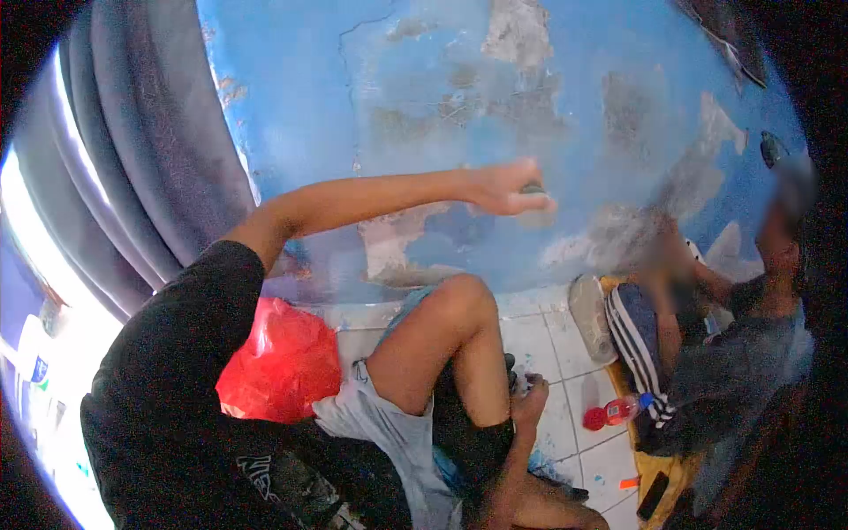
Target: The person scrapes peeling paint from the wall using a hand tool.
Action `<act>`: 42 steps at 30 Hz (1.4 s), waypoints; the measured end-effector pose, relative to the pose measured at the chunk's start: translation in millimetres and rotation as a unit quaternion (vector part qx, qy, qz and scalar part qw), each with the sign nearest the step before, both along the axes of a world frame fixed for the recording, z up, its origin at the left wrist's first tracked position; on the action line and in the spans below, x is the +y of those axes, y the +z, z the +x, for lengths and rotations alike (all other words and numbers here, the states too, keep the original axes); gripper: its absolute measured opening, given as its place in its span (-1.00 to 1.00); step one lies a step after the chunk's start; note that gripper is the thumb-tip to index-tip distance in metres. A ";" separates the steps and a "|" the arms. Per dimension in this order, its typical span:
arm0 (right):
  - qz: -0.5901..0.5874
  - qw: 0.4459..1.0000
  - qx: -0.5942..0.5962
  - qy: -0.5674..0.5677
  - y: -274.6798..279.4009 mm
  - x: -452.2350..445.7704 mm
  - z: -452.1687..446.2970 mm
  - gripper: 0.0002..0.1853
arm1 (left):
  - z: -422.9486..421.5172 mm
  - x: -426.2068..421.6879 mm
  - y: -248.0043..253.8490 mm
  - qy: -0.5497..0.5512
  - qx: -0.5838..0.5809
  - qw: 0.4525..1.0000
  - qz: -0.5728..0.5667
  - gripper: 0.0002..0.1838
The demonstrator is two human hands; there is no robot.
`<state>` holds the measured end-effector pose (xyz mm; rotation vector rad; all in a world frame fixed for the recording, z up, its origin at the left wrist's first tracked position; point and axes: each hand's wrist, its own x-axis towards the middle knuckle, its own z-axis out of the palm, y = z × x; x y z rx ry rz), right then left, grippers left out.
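My left hand [511, 188] is stretched out at the blue wall [583, 53], its fingers closed around a small dark object [533, 187]. Slight blur hides what that object is. The wall around it has grey bare patches where paint is gone. Low down, my right hand [530, 402] is beside my bent leg [477, 353], near the white tiled floor [574, 442]. Its fingers are curled by something small and pale, too unclear to name.
A red plastic bag [283, 367] sits by the wall at left, below a grey curtain [150, 115]. At right, another person [733, 380] sits close by. A bottle with red liquid [621, 409] lies near them, with a dark phone-like object [653, 495].
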<state>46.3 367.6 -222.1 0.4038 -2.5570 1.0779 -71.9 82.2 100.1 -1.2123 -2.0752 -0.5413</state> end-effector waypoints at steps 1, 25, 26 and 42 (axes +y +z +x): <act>0.001 1.000 0.005 0.003 3.0 0.2 0.5 -0.79 | 0.8 -10.1 8.8 0.003 0.005 1.000 0.001 -0.55; -0.058 0.998 0.024 -0.008 41.9 2.6 8.7 -0.52 | 48.9 117.3 -34.3 -0.065 -0.136 0.980 -0.128 -0.54; -0.118 0.993 -0.003 -0.019 49.9 3.6 8.6 -0.39 | 39.7 132.1 -59.0 -0.171 -0.111 0.979 -0.009 -0.48; -0.062 0.996 0.035 -0.059 50.9 -12.7 -1.1 -0.40 | 56.1 140.6 -155.7 -0.178 -0.510 0.793 0.281 -0.58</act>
